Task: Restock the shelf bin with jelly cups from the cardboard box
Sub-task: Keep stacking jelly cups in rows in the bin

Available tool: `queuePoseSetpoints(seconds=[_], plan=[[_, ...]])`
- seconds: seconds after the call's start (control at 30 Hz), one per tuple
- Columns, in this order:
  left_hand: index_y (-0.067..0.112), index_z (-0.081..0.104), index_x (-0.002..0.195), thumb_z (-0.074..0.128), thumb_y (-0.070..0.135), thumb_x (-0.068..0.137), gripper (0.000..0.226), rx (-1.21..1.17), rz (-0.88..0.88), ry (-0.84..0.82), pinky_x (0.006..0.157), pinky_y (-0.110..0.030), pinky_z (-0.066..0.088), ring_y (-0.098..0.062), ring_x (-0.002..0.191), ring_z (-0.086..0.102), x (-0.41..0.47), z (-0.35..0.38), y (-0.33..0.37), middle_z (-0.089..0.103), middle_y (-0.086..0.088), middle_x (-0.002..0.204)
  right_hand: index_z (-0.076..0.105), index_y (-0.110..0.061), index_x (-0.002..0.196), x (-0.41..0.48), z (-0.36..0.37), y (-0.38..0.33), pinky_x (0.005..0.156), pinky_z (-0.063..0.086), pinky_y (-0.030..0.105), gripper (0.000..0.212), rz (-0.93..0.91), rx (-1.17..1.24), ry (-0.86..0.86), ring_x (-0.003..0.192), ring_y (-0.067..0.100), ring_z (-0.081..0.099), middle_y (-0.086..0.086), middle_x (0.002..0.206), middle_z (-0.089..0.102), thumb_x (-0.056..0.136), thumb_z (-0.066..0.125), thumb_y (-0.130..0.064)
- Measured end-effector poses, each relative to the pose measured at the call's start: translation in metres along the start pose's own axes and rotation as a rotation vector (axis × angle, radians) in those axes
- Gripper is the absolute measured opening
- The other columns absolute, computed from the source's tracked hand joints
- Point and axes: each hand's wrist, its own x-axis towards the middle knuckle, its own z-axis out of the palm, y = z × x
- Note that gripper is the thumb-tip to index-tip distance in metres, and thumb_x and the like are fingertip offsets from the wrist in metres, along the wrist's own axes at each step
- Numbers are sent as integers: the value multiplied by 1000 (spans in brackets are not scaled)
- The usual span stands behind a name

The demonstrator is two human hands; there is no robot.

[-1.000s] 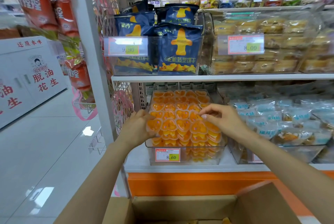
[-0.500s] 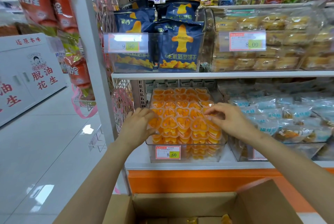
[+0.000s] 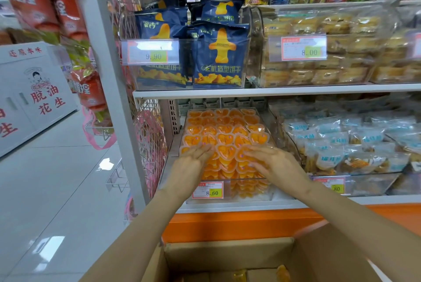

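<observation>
Now flatter fingers (image 3: 203, 152) atop jelly cups (image 3: 224, 132).

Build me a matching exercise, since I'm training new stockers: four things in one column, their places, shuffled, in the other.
Things:
1. jelly cups
2. blue bags
3. box
4. left hand

Places:
A. on the upper shelf
B. lowest in view, nearest the camera
C. in the bin with the 8.60 tag
D. flat on the front cups

Pairs: 1-C, 2-A, 3-B, 4-D.
</observation>
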Motion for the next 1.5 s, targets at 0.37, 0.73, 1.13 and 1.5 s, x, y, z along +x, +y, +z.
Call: queuePoseSetpoints(seconds=[0.37,0.73,1.13,1.5], plan=[[16,74,97,80,1,62,38,-1,-40,77,50,-30,55,-27,86,70,2,6,4,72,-2,99,65,-20,120,2,7,5,101,40,29,31,65,98,30,121,12,55,-5,128,60,90,63,-19],[13,65,112,81,8,67,48,-100,-49,108,65,-32,57,-26,95,66,5,8,10,66,-4,110,74,-17,96,2,10,-8,66,60,39,30,41,-74,203,96,22,69,2,97,74,68,84,-21],[16,71,108,62,19,72,37,-38,-18,142,85,-40,52,-19,97,69,12,24,16,71,0,107,75,-17,93,5,18,-13,67,60,40,26,85,-105,256,94,24,70,3,95,74,69,83,-22],[11,64,109,50,21,88,27,-238,103,143,78,-33,44,-20,96,54,-32,-11,37,63,-3,106,71,-16,98,-35,-5,-32,73,44,31,24,-180,-101,329,86,20,63,-1,93,71,91,51,-27]])
